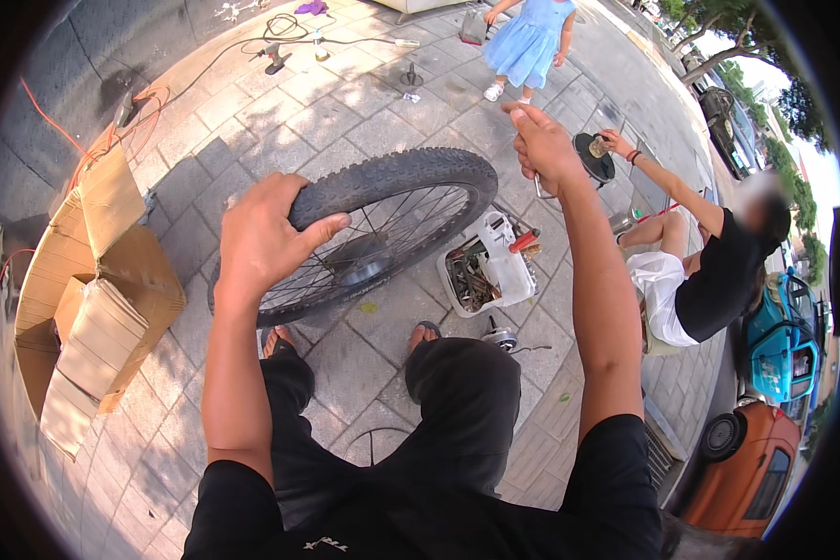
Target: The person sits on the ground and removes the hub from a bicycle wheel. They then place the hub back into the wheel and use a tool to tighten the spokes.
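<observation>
A bicycle wheel [401, 174] with a knobby black tyre and a large dark hub [362, 261] leans in front of my feet. My left hand [263, 229] is closed on the tyre's left side, thumb over the inner edge. Raised to the right of the wheel, my right hand [551, 154] is closed on a thin metal tool; a silver end pokes out below the fist, and its kind is unclear. Between the wheel and my right arm sits a white plastic container [515, 287] of small metal tools, with a red-handled tool [525, 241] on its edge.
An open cardboard box [140, 271] stands at left. A drill [273, 60], bottle [320, 45] and cables lie beyond the wheel. A round metal part [500, 334] lies near my right knee. A child [530, 42] stands ahead; a seated person [709, 280] reaches in from the right.
</observation>
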Demonstrator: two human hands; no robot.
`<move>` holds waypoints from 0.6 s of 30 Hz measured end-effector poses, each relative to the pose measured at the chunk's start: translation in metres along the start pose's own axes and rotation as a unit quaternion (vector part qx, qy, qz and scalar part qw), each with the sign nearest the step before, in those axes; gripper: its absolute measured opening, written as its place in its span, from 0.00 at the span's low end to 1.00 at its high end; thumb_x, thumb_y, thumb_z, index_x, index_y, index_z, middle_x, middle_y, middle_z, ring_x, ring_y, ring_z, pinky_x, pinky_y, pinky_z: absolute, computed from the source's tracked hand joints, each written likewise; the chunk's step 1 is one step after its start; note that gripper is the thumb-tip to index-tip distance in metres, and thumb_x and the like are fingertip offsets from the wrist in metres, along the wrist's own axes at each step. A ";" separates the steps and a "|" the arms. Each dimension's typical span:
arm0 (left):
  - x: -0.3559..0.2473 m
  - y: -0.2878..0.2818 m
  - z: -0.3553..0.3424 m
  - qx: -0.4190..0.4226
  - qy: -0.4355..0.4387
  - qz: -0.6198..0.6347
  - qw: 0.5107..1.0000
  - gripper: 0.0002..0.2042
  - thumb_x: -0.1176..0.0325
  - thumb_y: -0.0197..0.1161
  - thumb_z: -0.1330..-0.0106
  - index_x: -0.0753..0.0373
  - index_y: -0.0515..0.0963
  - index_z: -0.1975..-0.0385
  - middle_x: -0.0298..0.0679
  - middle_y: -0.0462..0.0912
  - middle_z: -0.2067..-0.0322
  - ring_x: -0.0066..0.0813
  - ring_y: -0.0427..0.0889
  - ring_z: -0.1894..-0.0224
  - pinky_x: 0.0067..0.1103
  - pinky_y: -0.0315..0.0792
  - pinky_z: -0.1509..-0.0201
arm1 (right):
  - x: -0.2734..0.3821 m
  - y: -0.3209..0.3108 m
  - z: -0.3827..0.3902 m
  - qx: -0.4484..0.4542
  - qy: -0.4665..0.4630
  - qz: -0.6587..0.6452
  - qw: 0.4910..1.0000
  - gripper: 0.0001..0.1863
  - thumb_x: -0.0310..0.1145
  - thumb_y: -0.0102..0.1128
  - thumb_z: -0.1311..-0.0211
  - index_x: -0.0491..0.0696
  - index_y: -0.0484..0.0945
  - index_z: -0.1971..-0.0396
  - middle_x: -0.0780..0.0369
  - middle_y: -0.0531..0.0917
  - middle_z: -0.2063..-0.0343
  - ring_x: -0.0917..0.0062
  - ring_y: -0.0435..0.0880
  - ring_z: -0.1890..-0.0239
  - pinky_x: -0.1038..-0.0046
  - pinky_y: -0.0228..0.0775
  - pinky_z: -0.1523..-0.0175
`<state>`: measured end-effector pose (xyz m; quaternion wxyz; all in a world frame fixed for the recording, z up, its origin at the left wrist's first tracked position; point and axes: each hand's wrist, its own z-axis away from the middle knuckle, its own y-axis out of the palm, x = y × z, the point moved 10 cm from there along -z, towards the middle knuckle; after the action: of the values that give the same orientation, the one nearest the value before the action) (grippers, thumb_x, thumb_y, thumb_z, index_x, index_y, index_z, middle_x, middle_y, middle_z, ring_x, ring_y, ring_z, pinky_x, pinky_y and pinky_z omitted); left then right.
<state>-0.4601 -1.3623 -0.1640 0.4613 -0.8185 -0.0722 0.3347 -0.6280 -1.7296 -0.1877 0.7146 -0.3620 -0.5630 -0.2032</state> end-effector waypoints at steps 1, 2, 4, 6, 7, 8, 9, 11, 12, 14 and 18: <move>-0.004 0.001 -0.001 0.000 0.003 0.000 1.000 0.30 0.44 0.83 0.43 0.65 0.86 0.54 0.46 0.87 0.59 0.51 0.88 0.54 0.37 0.80 0.50 | -0.005 -0.029 -0.032 -0.027 0.003 0.045 0.999 0.19 0.43 0.55 0.15 0.49 0.86 0.39 0.69 0.74 0.74 0.81 0.70 0.77 0.70 0.64 0.74; -0.006 0.000 -0.001 -0.004 0.008 0.003 1.000 0.31 0.43 0.83 0.43 0.65 0.86 0.54 0.46 0.87 0.59 0.52 0.88 0.54 0.37 0.80 0.50 | -0.011 -0.053 -0.062 -0.052 0.005 0.088 0.995 0.19 0.41 0.57 0.18 0.46 0.87 0.40 0.64 0.83 0.70 0.76 0.79 0.72 0.65 0.71 0.71; -0.006 0.001 -0.002 -0.011 0.014 0.007 1.000 0.31 0.43 0.83 0.44 0.66 0.85 0.54 0.46 0.87 0.60 0.52 0.88 0.54 0.37 0.80 0.50 | -0.013 -0.077 -0.101 -0.093 0.009 0.144 0.985 0.20 0.40 0.60 0.23 0.45 0.87 0.41 0.61 0.85 0.69 0.74 0.81 0.72 0.65 0.72 0.71; -0.003 0.000 -0.003 -0.006 0.011 0.005 1.000 0.31 0.43 0.83 0.45 0.66 0.85 0.54 0.46 0.87 0.60 0.53 0.87 0.55 0.37 0.80 0.51 | -0.015 -0.081 -0.126 -0.121 0.010 0.172 0.978 0.19 0.38 0.61 0.25 0.44 0.88 0.44 0.61 0.84 0.69 0.75 0.77 0.74 0.67 0.68 0.73; -0.003 -0.001 -0.003 -0.008 0.014 0.000 1.000 0.31 0.44 0.83 0.45 0.66 0.85 0.54 0.46 0.87 0.60 0.53 0.87 0.55 0.37 0.80 0.51 | -0.015 -0.078 -0.137 -0.130 0.010 0.171 0.977 0.19 0.37 0.59 0.26 0.44 0.89 0.45 0.63 0.83 0.71 0.78 0.74 0.77 0.68 0.65 0.75; -0.002 -0.001 -0.004 -0.011 0.018 -0.005 1.000 0.31 0.44 0.84 0.45 0.66 0.85 0.54 0.46 0.87 0.60 0.53 0.87 0.56 0.37 0.80 0.51 | -0.015 -0.075 -0.148 -0.140 0.010 0.172 0.975 0.18 0.35 0.57 0.27 0.44 0.90 0.47 0.64 0.82 0.72 0.80 0.70 0.80 0.70 0.61 0.77; -0.003 -0.001 -0.005 -0.015 0.020 0.000 1.000 0.31 0.45 0.85 0.47 0.66 0.85 0.55 0.47 0.86 0.61 0.54 0.87 0.57 0.37 0.81 0.52 | -0.015 -0.082 -0.159 -0.166 -0.013 0.225 0.960 0.20 0.43 0.64 0.29 0.41 0.91 0.51 0.59 0.88 0.67 0.72 0.82 0.74 0.64 0.73 0.69; -0.006 -0.001 -0.007 -0.023 0.026 0.000 0.999 0.30 0.44 0.84 0.46 0.65 0.85 0.57 0.45 0.85 0.63 0.52 0.87 0.58 0.37 0.80 0.54 | -0.015 -0.096 -0.181 -0.201 -0.046 0.322 0.924 0.25 0.48 0.67 0.31 0.40 0.91 0.49 0.54 0.91 0.63 0.64 0.89 0.64 0.61 0.79 0.58; -0.008 -0.001 -0.008 -0.025 0.028 0.000 0.999 0.30 0.44 0.83 0.46 0.65 0.85 0.58 0.44 0.85 0.64 0.51 0.86 0.58 0.37 0.80 0.56 | -0.015 -0.099 -0.187 -0.216 -0.060 0.369 0.902 0.28 0.50 0.69 0.32 0.39 0.90 0.48 0.52 0.93 0.60 0.61 0.93 0.59 0.60 0.81 0.53; -0.009 -0.004 -0.009 -0.033 0.032 -0.005 0.999 0.30 0.45 0.85 0.49 0.66 0.85 0.59 0.45 0.82 0.67 0.51 0.85 0.62 0.36 0.79 0.59 | -0.020 -0.102 -0.198 -0.227 -0.019 0.388 0.893 0.30 0.52 0.70 0.33 0.38 0.89 0.48 0.45 0.91 0.53 0.55 0.91 0.49 0.58 0.81 0.44; -0.010 -0.002 -0.013 -0.041 0.040 -0.010 0.998 0.31 0.45 0.87 0.52 0.66 0.85 0.60 0.44 0.80 0.69 0.51 0.83 0.66 0.35 0.78 0.61 | -0.036 -0.121 -0.215 -0.223 0.009 0.387 0.894 0.33 0.55 0.72 0.34 0.38 0.88 0.46 0.42 0.90 0.47 0.51 0.90 0.41 0.56 0.80 0.37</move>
<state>-0.4591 -1.3744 -0.1534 0.4335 -0.8485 -0.0758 0.2940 -0.5810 -1.9738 -0.2092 0.6422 -0.6996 -0.3115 -0.0338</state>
